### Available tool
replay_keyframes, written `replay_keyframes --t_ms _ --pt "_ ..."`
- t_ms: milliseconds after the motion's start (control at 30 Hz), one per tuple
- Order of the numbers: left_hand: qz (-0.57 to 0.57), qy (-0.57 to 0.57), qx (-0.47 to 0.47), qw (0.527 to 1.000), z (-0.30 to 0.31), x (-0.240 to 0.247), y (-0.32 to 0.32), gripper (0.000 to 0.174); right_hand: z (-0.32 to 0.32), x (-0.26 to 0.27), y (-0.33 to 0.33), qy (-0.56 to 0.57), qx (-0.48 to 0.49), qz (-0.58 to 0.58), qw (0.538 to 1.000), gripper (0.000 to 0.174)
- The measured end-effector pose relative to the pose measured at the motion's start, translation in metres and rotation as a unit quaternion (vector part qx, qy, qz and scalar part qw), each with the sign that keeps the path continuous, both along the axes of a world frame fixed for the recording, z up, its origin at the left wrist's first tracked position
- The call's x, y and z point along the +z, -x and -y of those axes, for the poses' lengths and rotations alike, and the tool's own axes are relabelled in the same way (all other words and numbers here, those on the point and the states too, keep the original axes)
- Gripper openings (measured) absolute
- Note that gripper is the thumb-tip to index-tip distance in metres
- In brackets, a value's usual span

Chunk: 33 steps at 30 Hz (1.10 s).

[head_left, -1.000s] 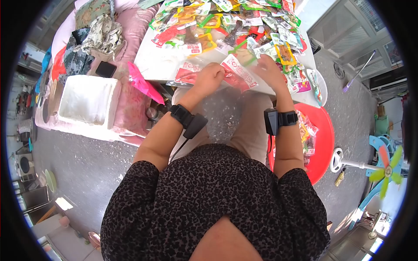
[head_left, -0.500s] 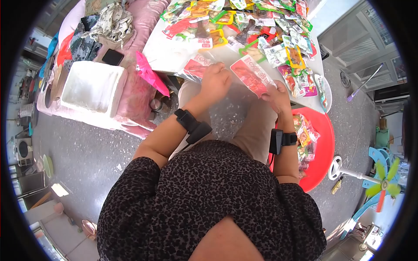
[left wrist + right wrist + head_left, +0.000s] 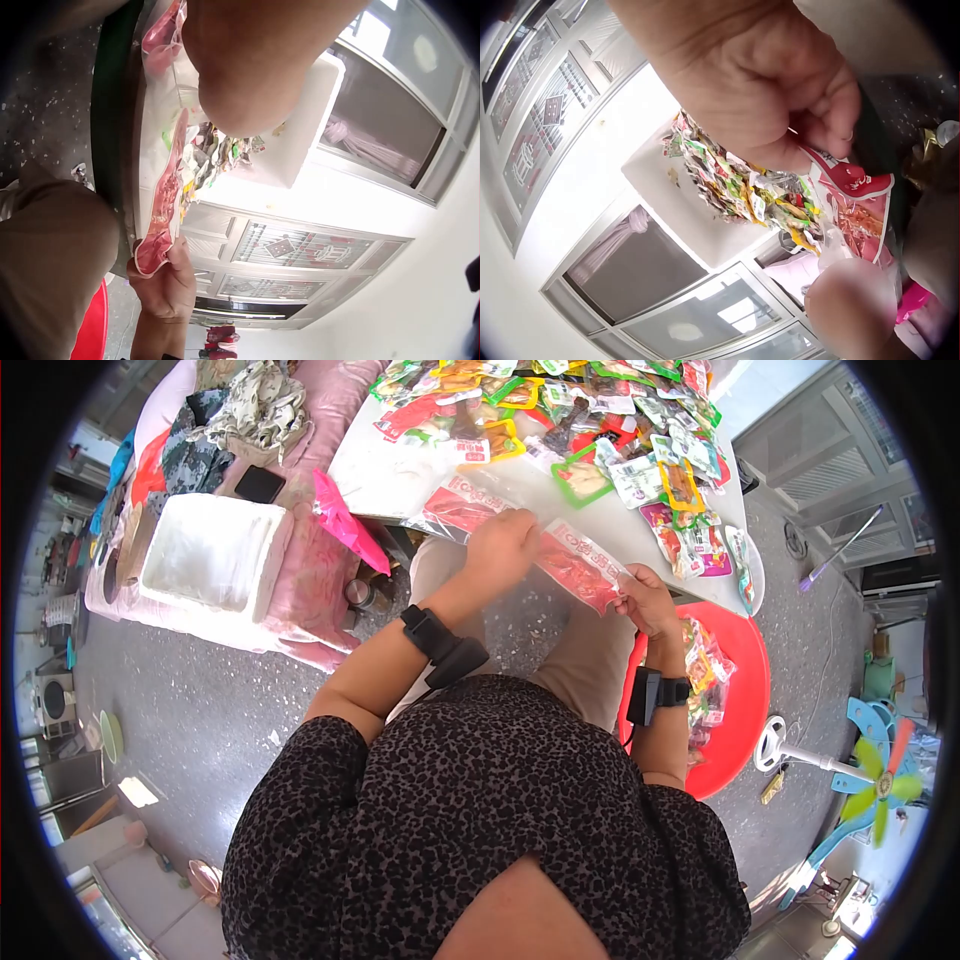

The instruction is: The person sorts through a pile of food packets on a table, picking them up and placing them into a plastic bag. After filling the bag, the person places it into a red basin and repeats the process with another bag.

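Between my two hands stretches a flat red-and-clear food packet with white lettering, showing reddish contents through its window. My right hand pinches its lower right corner between thumb and fingers, seen also in the left wrist view, where the hand grips the packet's end. The left hand, fingers curled, holds the packet's other end; its fingertips are partly hidden in the wrist views. Just left of that hand, a similar red packet lies at the table's front edge with clear plastic around it.
A heap of mixed food packets covers the far part of the white table. Below its right end stands a red tub holding more packets. To the left, a white foam box and a phone rest on pink bedding.
My right hand has come down and right from the heap's edge, taking the packet's corner. The packet has been drawn rightward and straightened, and the left hand has shifted right to its near end.
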State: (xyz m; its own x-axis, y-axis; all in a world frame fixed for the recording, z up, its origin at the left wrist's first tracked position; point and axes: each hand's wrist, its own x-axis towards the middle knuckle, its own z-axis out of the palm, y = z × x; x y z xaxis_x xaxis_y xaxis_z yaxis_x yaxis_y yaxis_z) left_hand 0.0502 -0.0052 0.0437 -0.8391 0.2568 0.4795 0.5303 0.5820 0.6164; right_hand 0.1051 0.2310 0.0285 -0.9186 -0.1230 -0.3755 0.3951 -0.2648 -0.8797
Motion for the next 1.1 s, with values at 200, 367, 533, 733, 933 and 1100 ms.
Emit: replay_keyframes --t_ms 200,367,533,733,933,1100 --pt "-0.036 0.173 -0.021 0.984 -0.003 0.005 -0.009 0.01 0.032 0.004 0.023 0.017 0.044 0.017 0.999 0.012" --pt "-0.057 0.162 -0.047 0.984 -0.003 0.005 -0.009 0.009 0.062 -0.008 0.047 0.092 0.013 0.046 0.995 0.011" --pt "-0.038 0.195 -0.026 0.98 -0.005 0.009 -0.009 0.009 0.099 -0.016 0.06 0.261 -0.033 -0.017 0.965 0.011" --pt "-0.124 0.135 -0.037 0.982 0.002 -0.001 -0.01 0.025 0.111 -0.019 0.055 0.288 -0.041 -0.057 0.955 0.018" --pt "-0.189 0.16 -0.053 0.967 0.023 -0.004 -0.023 0.032 0.097 -0.024 0.052 0.346 -0.08 -0.003 0.935 0.016" --pt "-0.222 0.208 -0.072 0.95 0.032 -0.02 -0.01 0.032 0.083 -0.027 0.048 0.317 -0.098 0.021 0.943 0.018"
